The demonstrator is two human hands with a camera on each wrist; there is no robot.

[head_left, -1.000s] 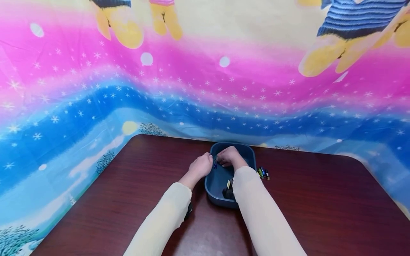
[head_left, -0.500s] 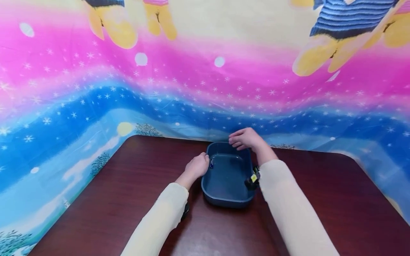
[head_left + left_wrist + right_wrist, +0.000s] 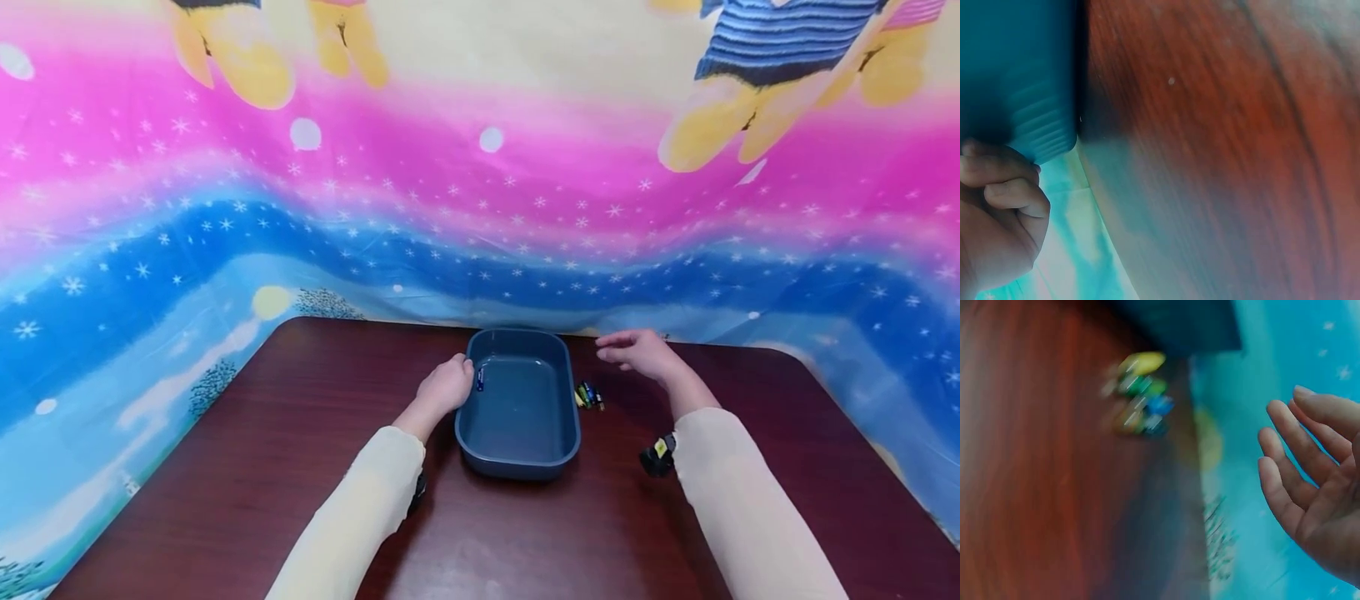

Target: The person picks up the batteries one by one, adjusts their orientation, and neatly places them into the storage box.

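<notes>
My left hand (image 3: pixel 446 385) sits at the left rim of the blue tub (image 3: pixel 517 454), in the lower centre of the head view. Its fingers are curled and pinch a small blue battery (image 3: pixel 480 379) against the inner side of that rim. In the left wrist view the curled fingers (image 3: pixel 1007 187) show at the lower left, beside the ribbed corner of the tub (image 3: pixel 1016 75); the battery itself is not visible there.

My right hand (image 3: pixel 637 352) hovers over the table (image 3: pixel 750 433) to the right of the tub, near the far table edge. It is released: the fingers are extended and slightly spread, and they hold nothing. The right wrist view confirms this, with the relaxed fingers (image 3: pixel 1288 475) at the right of the frame.

A small cluster of batteries (image 3: pixel 587 395) in yellow, green and blue lies on the table just beside the right wall of the tub, between the tub and my right hand. The same cluster (image 3: pixel 1140 394) appears blurred in the upper centre of the right wrist view. The hand does not touch it.

A pink and blue printed cloth (image 3: pixel 480 208) fills the upper half of the head view behind the table.
</notes>
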